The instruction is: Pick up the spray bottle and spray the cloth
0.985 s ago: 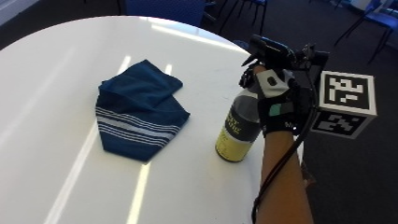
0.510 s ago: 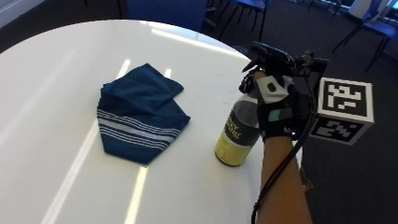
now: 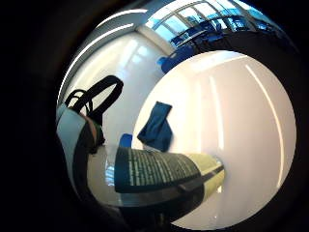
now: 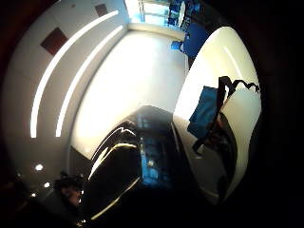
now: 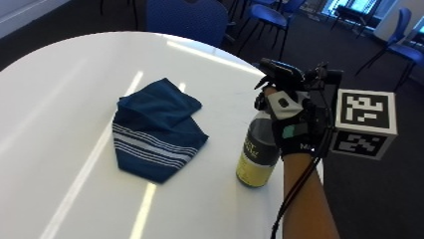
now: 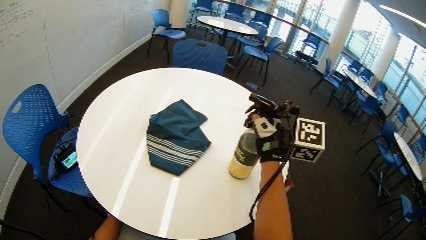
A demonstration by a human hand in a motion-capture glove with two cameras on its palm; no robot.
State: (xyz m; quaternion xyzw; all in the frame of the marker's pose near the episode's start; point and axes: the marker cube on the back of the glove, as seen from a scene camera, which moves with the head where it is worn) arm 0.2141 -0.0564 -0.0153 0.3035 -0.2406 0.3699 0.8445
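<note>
A spray bottle (image 5: 257, 159) with a dark upper body, a yellow lower part and a black trigger head (image 5: 281, 69) stands upright near the right edge of the round white table (image 5: 59, 99). My gloved right hand (image 5: 291, 127) grips its neck and shoulder, fingers curled round it from the right. A blue cloth (image 5: 156, 132) with white stripes lies crumpled on the table to the left of the bottle, a short gap away. The wide outside view shows the same bottle (image 6: 241, 161), hand (image 6: 269, 142) and cloth (image 6: 174, 135). In the little finger side palm view the bottle (image 3: 164, 169) is close, with the cloth (image 3: 155, 126) beyond.
The table edge (image 5: 311, 169) runs just right of the bottle. A blue chair (image 6: 196, 55) stands at the table's far side and another (image 6: 30, 125) at its left. More chairs and tables (image 6: 229, 22) fill the room behind.
</note>
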